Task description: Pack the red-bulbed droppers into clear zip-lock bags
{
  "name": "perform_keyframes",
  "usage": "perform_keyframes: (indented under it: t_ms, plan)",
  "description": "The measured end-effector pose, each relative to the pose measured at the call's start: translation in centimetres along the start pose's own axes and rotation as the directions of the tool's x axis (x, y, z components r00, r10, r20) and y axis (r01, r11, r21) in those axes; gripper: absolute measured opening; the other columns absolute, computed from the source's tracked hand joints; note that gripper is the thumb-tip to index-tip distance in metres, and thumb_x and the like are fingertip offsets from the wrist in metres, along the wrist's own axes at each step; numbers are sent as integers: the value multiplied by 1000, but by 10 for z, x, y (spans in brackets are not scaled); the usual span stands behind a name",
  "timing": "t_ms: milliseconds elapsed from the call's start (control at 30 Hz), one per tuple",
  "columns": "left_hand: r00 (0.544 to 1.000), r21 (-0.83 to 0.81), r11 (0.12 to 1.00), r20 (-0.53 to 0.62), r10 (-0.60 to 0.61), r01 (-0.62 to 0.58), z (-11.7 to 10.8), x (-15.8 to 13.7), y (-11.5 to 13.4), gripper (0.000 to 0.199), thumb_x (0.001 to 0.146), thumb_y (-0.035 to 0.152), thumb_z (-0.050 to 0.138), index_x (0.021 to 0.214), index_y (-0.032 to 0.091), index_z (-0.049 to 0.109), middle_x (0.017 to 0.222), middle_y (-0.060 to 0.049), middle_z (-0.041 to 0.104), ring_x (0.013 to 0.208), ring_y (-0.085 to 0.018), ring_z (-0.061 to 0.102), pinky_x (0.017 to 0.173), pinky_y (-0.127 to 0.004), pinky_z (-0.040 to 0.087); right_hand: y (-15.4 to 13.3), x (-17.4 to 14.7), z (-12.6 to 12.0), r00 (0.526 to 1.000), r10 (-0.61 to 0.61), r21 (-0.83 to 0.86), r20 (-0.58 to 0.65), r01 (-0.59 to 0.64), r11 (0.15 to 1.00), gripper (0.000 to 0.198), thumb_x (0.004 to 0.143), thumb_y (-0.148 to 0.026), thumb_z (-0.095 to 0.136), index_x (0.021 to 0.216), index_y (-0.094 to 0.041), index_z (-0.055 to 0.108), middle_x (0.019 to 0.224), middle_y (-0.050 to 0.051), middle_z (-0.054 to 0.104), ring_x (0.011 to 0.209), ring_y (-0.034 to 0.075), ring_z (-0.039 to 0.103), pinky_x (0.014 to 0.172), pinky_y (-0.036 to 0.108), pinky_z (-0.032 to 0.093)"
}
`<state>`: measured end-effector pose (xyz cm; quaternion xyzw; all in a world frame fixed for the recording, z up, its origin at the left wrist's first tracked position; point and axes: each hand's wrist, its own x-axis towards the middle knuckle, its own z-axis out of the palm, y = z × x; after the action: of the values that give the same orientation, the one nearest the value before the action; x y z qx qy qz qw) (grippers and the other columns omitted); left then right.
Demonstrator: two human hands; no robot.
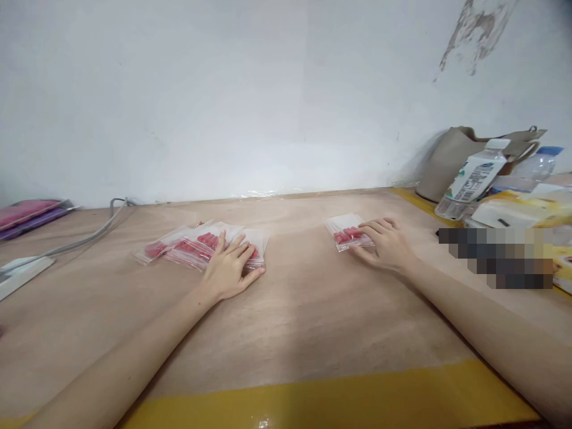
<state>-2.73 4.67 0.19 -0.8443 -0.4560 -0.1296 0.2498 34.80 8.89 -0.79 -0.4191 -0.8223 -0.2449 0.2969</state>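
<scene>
Several small clear zip bags (181, 245) with red pieces inside lie overlapped on the table, left of the middle. My left hand (230, 265) rests on the right end of this pile, its fingers spread over the bags. Farther right lies a separate clear zip bag (342, 223), also with red pieces in it. My right hand (386, 243) touches that bag's right side, with the thumb at its near edge and the fingers over its right part. The thumb and fingers are apart. What exactly the red pieces are I cannot make out.
The wooden table (286, 322) has yellow tape (286, 405) along its near edge. Pink and purple packets (33, 214) and a grey cable (89, 237) lie at left. A grey-beige bag (442, 161), a labelled bottle (473, 179) and yellow-white packaging (513, 211) crowd the right. A wall stands behind.
</scene>
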Motion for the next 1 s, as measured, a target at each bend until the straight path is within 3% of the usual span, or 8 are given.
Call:
perform_keyframes:
  t_ms: [133,333,433,533,733,800,900,1000]
  plan:
    - [999,-100,995,52,-9,15,3,18,21,39,87,35,39,114,12,55,115,-13,59,113,-28,50,106,-52,18,-43,21,2,995,-89,127,-38,93,988,17,80,-32,51,81,-18,61,84,7,66,83,20,56,84,37,32]
    - [994,-231,971,75,82,-63,14,52,54,34,89,20,33,119,14,50,119,-9,57,114,-21,49,105,-42,24,-87,47,22,970,-228,349,81,187,919,22,77,-31,54,92,-17,60,91,8,64,88,20,56,82,36,34]
    - [994,-257,965,81,72,-49,21,63,60,39,91,28,34,127,15,42,127,-8,51,121,-21,42,107,-42,21,-89,50,32,968,-230,392,103,173,904,28,76,-37,56,95,-17,60,93,8,64,89,21,56,81,36,35]
    - [991,-269,962,133,-10,46,27,62,53,54,88,45,41,133,16,35,136,-12,41,125,-30,36,102,-48,26,-83,48,41,978,-184,421,98,127,898,28,78,-38,55,95,-17,61,89,8,63,83,19,57,75,33,39]
    - [972,-256,946,179,-155,198,33,41,30,80,77,68,41,135,14,34,136,-19,38,120,-42,37,92,-57,31,-80,45,54,984,-168,479,59,119,870,17,82,-14,48,89,-18,63,87,5,64,76,13,58,69,25,42]
    - [980,-253,949,103,-170,191,31,37,30,77,76,66,45,132,15,38,135,-19,39,122,-40,36,93,-56,31,-81,46,53,982,-184,436,45,147,888,17,82,-12,49,85,-18,64,84,4,66,77,14,59,72,27,40]
    - [996,-313,946,-17,-90,80,25,36,32,56,81,52,50,125,17,48,126,-14,50,115,-30,46,94,-45,38,-84,45,48,980,-196,359,30,172,917,15,82,-15,48,79,-17,63,75,4,65,73,15,58,75,30,38]
    - [999,-407,913,-33,11,-23,22,38,34,37,87,38,48,118,19,55,115,-9,59,104,-23,56,89,-37,45,-84,43,41,978,-210,332,2,197,922,14,81,-18,48,74,-16,60,71,4,63,69,14,55,75,31,36]
